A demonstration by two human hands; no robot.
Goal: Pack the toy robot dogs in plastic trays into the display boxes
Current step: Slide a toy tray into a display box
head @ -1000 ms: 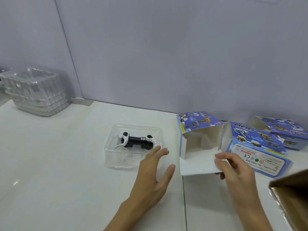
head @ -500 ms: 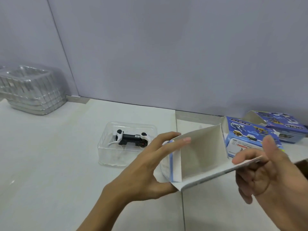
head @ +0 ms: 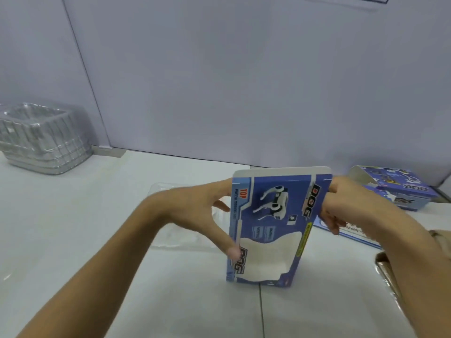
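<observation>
Since a second ago we have lifted the blue printed cardboard display box [head: 273,223] off the white table [head: 73,240] and turned it upright, its window face toward us. Our left hand [head: 195,215] grips its left edge, thumb low and fingers behind; our right hand [head: 341,206] pinches its upper right corner. The clear plastic tray [head: 185,237] with the toy dog lies beyond our left hand, mostly hidden by it. Two more blue boxes [head: 400,189] lie beyond our right hand. A stack of clear trays [head: 41,140] sits far left of our left hand.
</observation>
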